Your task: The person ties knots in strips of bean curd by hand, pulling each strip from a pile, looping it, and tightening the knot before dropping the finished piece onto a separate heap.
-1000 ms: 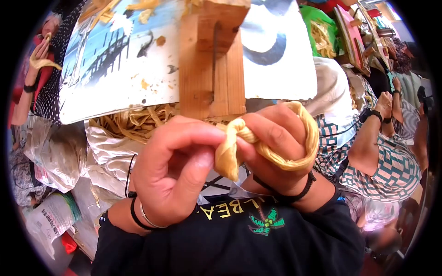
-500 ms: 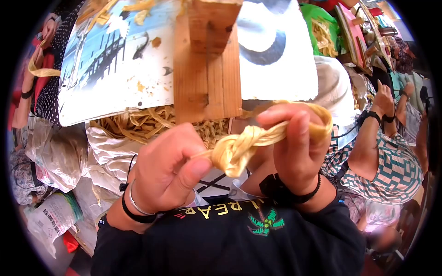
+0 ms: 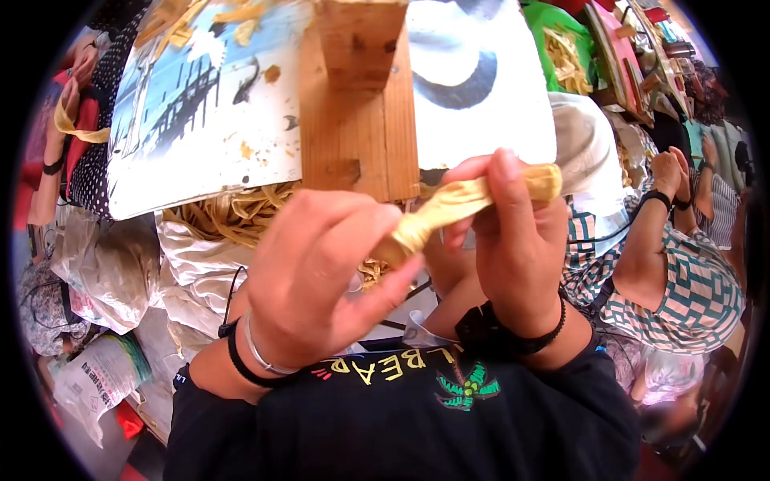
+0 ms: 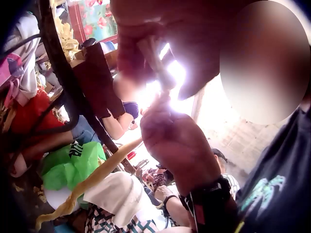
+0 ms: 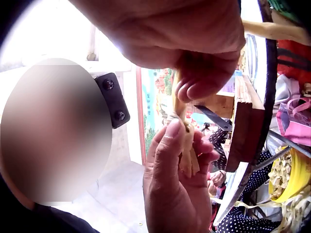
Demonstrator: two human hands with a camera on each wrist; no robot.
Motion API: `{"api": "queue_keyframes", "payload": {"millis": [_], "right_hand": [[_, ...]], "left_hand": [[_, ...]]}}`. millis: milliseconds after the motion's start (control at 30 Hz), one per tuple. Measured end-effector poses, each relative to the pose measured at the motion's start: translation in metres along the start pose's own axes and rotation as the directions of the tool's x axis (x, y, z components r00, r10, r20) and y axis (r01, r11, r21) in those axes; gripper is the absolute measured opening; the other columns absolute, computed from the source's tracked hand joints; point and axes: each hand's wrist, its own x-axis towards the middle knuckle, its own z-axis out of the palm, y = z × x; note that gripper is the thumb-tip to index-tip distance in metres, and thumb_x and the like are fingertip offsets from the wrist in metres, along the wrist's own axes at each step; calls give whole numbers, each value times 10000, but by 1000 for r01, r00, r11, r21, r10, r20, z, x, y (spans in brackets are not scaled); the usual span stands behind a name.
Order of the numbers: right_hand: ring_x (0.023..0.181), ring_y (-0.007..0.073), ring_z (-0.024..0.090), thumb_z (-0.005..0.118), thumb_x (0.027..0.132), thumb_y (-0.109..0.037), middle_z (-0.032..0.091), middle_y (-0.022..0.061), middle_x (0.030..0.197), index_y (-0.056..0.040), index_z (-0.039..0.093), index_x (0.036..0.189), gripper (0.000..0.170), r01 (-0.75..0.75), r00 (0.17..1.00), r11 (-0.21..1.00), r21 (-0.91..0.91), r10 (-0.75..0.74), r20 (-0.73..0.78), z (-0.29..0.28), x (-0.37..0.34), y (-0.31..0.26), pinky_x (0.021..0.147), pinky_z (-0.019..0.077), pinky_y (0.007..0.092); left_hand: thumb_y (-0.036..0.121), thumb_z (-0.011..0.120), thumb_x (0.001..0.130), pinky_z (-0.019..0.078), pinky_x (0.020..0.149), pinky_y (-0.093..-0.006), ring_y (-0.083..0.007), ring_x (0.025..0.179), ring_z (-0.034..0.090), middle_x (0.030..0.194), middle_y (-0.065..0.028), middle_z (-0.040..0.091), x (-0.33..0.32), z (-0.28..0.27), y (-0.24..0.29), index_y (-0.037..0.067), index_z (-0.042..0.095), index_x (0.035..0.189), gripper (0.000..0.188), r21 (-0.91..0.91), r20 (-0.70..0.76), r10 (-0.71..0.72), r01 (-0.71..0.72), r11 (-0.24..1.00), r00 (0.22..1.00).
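A soft yellow strip (image 3: 453, 204) with a knot near one end stretches between my two hands in front of my chest. My left hand (image 3: 309, 272) pinches the knotted end between thumb and fingers; a short tail (image 5: 188, 162) pokes out below the thumb in the right wrist view. With thumb and fingers, my right hand (image 3: 517, 248) grips the strip further along. Beyond that hand, the long loose part of the strip (image 4: 90, 182) hangs down in the left wrist view.
A wooden stand (image 3: 353, 136) rises from the white board (image 3: 481, 136) ahead. Below the board's near edge lies a heap of similar strips (image 3: 233, 215). Plastic bags (image 3: 104, 272) lie at left; a green bag of strips (image 3: 561, 56) stands back right. Other people sit on both sides.
The loop round my right hand has been drawn out, and the knot is now pulled smaller. My right hand has turned upright, and my left fingers have moved onto the knot.
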Motion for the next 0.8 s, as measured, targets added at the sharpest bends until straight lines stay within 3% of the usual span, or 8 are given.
{"api": "queue_keyframes", "payload": {"millis": [67, 133, 233, 267, 333, 467, 667, 800], "right_hand": [[509, 56, 525, 514, 1026, -316, 602, 10, 601, 3, 653, 804, 413, -142, 978, 988, -53, 148, 148, -11, 0, 1, 479, 398, 207], [448, 41, 447, 680, 929, -315, 512, -17, 506, -53, 559, 561, 467, -79, 824, 962, -262, 211, 526, -27, 3, 1, 414, 323, 239], [559, 138, 535, 715, 881, -260, 567, 56, 619, -22, 583, 686, 334, 290, 878, 919, -268, -143, 457, -23, -4, -9, 511, 401, 280], [616, 183, 575, 726, 864, -234, 598, 91, 683, -4, 605, 765, 278, 466, 846, 849, -250, -344, 407, -22, -4, -10, 555, 434, 297], [692, 242, 612, 719, 864, -211, 626, 130, 781, 8, 616, 897, 244, 598, 780, 740, -307, -451, 433, -14, -4, -10, 615, 471, 325], [700, 247, 588, 630, 950, -217, 611, 127, 844, -20, 587, 1015, 212, 381, 784, 785, -489, 6, 621, 0, -15, -18, 628, 471, 345], [546, 157, 429, 539, 1011, -187, 508, 78, 626, -12, 588, 848, 245, -25, 832, 926, -377, 228, 505, 7, -24, -17, 525, 401, 301], [525, 160, 423, 555, 997, -176, 488, 82, 601, -15, 582, 818, 242, -8, 823, 898, -441, 256, 507, -1, -23, -22, 511, 387, 313]], "left_hand": [[83, 749, 755, 478, 697, -358, -263, 766, 598, 890, -142, 628, 4, -11, -4, -25, 609, 1097, 385, 49, -16, 9, -8, 999, 1000], [68, 739, 744, 459, 641, -359, -272, 713, 588, 825, -116, 617, 7, -22, -9, -16, 637, 1051, 335, 58, -27, 12, -11, 998, 1000], [80, 717, 753, 444, 643, -360, -270, 683, 559, 810, -103, 615, 2, -34, -10, -17, 653, 1029, 299, 5, 73, 15, -16, 1000, 997], [86, 717, 757, 444, 645, -359, -270, 684, 556, 819, -102, 617, 1, -34, -10, -17, 652, 1032, 301, -6, 109, 39, -38, 999, 993], [145, 697, 784, 445, 656, -360, -264, 708, 558, 844, -103, 626, 0, -31, -9, -6, 657, 1036, 297, -68, 113, 51, -43, 997, 992], [188, 664, 771, 432, 633, -355, -244, 694, 548, 835, -84, 632, 1, -29, -6, 24, 674, 1020, 299, -121, 113, 110, -97, 988, 987], [155, 633, 733, 433, 585, -347, -244, 628, 545, 789, -69, 644, -7, -18, -10, 18, 680, 951, 262, 34, 29, 206, -207, 978, 978], [171, 598, 767, 434, 572, -352, -234, 610, 562, 765, -78, 648, -7, -29, -19, 24, 673, 926, 228, 43, 95, 183, -188, 981, 979]]}}
